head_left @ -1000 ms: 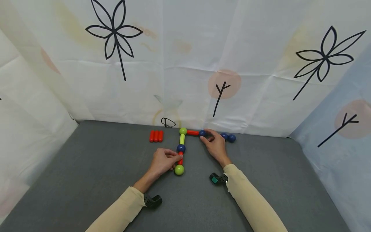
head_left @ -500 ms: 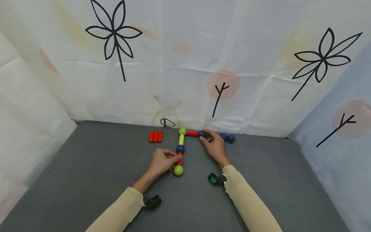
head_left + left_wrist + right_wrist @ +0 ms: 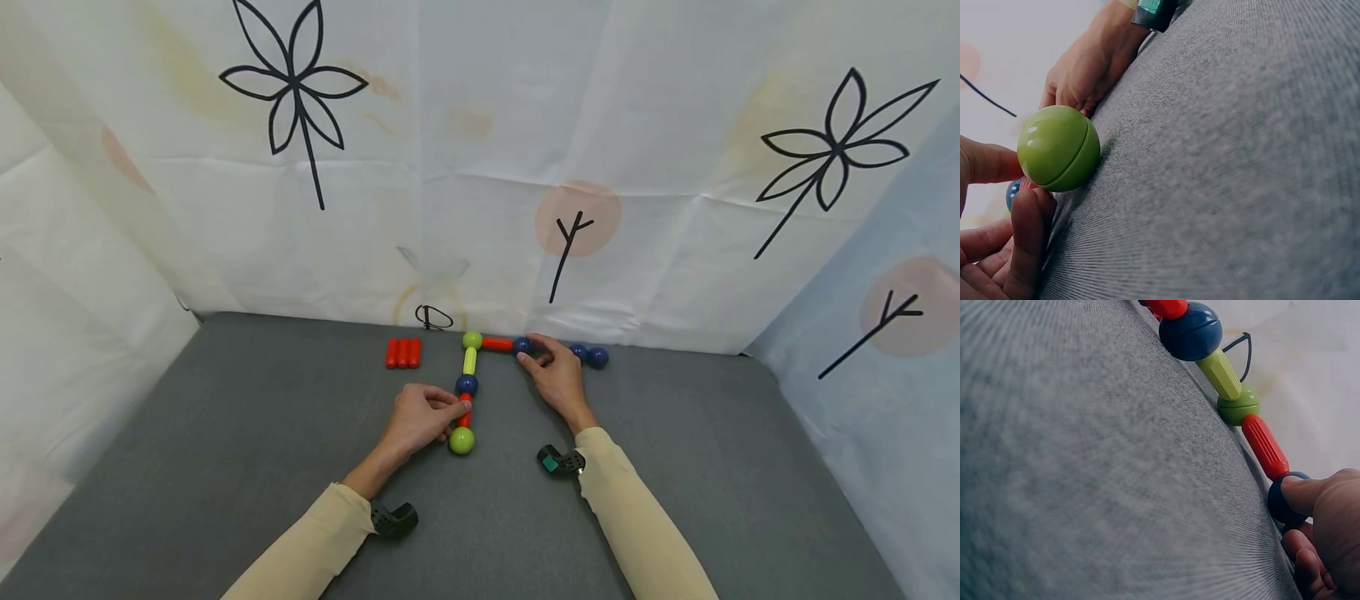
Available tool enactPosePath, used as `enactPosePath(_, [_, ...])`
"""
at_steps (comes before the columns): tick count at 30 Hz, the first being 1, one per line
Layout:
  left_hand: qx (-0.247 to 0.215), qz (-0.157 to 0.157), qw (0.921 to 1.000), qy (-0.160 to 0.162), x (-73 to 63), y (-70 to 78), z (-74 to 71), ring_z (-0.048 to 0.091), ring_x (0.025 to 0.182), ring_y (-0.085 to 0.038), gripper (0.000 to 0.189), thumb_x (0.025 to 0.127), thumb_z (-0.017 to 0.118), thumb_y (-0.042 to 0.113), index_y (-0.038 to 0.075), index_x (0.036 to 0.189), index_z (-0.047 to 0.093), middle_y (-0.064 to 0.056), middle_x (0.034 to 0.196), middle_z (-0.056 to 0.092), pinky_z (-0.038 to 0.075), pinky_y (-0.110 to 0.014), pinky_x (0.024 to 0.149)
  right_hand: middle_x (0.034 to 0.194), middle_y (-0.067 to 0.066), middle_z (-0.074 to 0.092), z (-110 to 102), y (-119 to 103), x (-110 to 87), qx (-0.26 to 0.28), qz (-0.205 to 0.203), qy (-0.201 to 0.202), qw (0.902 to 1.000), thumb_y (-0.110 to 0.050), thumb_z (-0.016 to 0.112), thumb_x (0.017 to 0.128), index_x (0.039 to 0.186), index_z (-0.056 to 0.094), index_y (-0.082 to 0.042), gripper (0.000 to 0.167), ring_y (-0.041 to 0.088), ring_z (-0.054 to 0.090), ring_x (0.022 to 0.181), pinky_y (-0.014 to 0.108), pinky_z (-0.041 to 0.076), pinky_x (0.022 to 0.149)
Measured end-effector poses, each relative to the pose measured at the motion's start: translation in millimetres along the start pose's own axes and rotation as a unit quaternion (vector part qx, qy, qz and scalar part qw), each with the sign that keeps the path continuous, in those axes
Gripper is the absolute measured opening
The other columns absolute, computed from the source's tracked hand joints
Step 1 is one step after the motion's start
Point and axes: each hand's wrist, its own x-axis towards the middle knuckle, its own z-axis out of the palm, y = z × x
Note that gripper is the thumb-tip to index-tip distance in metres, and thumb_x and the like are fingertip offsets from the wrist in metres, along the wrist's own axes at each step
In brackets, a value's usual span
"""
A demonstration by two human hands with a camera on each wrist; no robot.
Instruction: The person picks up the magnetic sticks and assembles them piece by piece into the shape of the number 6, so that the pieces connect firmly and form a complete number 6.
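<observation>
A bent chain of balls and rods lies on the grey table. From its near end come a green ball (image 3: 462, 441), a red rod (image 3: 466, 419), a blue ball (image 3: 467, 384), a yellow-green rod (image 3: 469, 361) and a second green ball (image 3: 472, 340). There it turns right along another red rod (image 3: 1264, 445) to a blue ball (image 3: 522, 345). My left hand (image 3: 418, 417) pinches the near red rod between thumb and fingers, just behind the near green ball. With thumb and fingers, my right hand (image 3: 558, 377) pinches the blue ball at the chain's right end.
Several loose pieces flank the chain: red rods (image 3: 402, 353) side by side at the left, and blue balls (image 3: 597, 358) beyond my right hand, partly hidden by it. A patterned white cloth (image 3: 480, 250) rises behind the table's (image 3: 262, 433) back edge.
Both hands keep their hold and the chain keeps its shape. The whole head view shifts very slightly, and the right forearm edges a little to the left.
</observation>
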Motion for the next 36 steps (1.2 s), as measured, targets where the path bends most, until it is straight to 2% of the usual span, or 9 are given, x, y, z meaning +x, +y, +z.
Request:
enactPosePath(7, [0.007,0.005,1.0,0.0,0.4,1.4,-5.8,0.063,0.053,-0.016,0.021,0.089,0.079,0.023,0.003,0.095,0.077,-0.004,0.073,0.072,0.054,-0.031,0.052,0.081,0.005,0.067,0.5,-0.3,0.1,-0.005,0.002,0.001,1.0,-0.022,0.078,0.092,0.129,0.071,-0.014,0.038,0.017,0.06,0.073,0.029,0.043,0.065])
enactPosePath(10, [0.024,0.022,0.9993,0.02,3.5,-0.4,-14.7,0.065,0.055,-0.016,0.024,0.089,0.08,0.025,0.003,0.097,0.077,-0.005,0.074,0.072,0.054,-0.031,0.053,0.082,0.005,0.067,1.4,0.1,0.6,-0.006,0.003,0.001,1.0,-0.023,0.079,0.092,0.129,0.071,-0.014,0.039,0.016,0.06,0.073,0.028,0.043,0.064])
enactPosePath(14, [0.068,0.05,0.9929,0.084,10.6,-5.5,-32.9,0.067,0.061,-0.014,0.029,0.088,0.08,0.031,0.005,0.1,0.078,-0.004,0.078,0.074,0.052,-0.031,0.058,0.085,0.005,0.067,2.4,-0.3,1.2,-0.005,0.003,0.0,1.0,-0.023,0.079,0.092,0.129,0.07,-0.014,0.04,0.017,0.06,0.074,0.028,0.044,0.065])
enactPosePath(19, [0.098,0.084,0.9706,0.203,20.3,-17.3,-53.0,0.065,0.073,-0.022,0.029,0.088,0.079,0.03,0.004,0.102,0.078,-0.007,0.08,0.073,0.049,-0.04,0.072,0.089,0.007,0.069,3.4,-0.6,2.2,-0.003,0.0,-0.001,1.0,-0.022,0.078,0.092,0.129,0.071,-0.013,0.038,0.019,0.062,0.074,0.03,0.045,0.067])
enactPosePath(21, [0.094,0.094,0.9619,0.239,23.8,-22.0,-57.5,0.064,0.077,-0.027,0.03,0.089,0.079,0.027,0.002,0.106,0.077,-0.011,0.085,0.073,0.048,-0.042,0.074,0.091,0.007,0.069,3.5,-1.0,2.1,-0.002,-0.001,0.0,1.0,-0.021,0.078,0.092,0.129,0.071,-0.014,0.038,0.019,0.062,0.074,0.031,0.046,0.067])
enactPosePath(23, [0.091,0.099,0.9565,0.259,26.6,-25.9,-60.3,0.063,0.082,-0.029,0.033,0.089,0.079,0.026,0.001,0.111,0.075,-0.015,0.094,0.073,0.047,-0.042,0.076,0.093,0.007,0.069,3.4,-1.3,2.0,-0.002,-0.002,0.001,1.0,-0.022,0.078,0.093,0.129,0.071,-0.014,0.037,0.019,0.062,0.074,0.03,0.046,0.067])
enactPosePath(28, [0.093,0.093,0.9564,0.261,30.2,-30.8,-63.1,0.062,0.091,-0.033,0.038,0.09,0.08,0.024,-0.001,0.119,0.074,-0.018,0.111,0.073,0.047,-0.043,0.082,0.095,0.008,0.07,3.1,-2.2,1.5,-0.008,-0.001,-0.001,1.0,-0.022,0.078,0.093,0.129,0.071,-0.013,0.038,0.019,0.063,0.075,0.03,0.045,0.067])
enactPosePath(31, [0.095,0.085,0.9573,0.26,31.3,-32.3,-63.3,0.062,0.091,-0.033,0.036,0.09,0.08,0.021,-0.001,0.118,0.074,-0.017,0.111,0.074,0.047,-0.043,0.081,0.099,0.007,0.071,3.0,-2.9,0.7,-0.007,0.0,-0.002,1.0,-0.022,0.078,0.092,0.129,0.071,-0.013,0.038,0.019,0.063,0.076,0.03,0.046,0.067])
enactPosePath(36, [0.102,0.076,0.954,0.271,33.2,-32.9,-62.4,0.064,0.087,-0.031,0.028,0.09,0.079,0.016,-0.001,0.112,0.077,-0.017,0.104,0.075,0.046,-0.043,0.08,0.097,0.008,0.071,2.5,-2.9,-0.9,-0.007,-0.002,0.001,1.0,-0.021,0.079,0.092,0.128,0.071,-0.013,0.039,0.019,0.063,0.075,0.03,0.046,0.067])
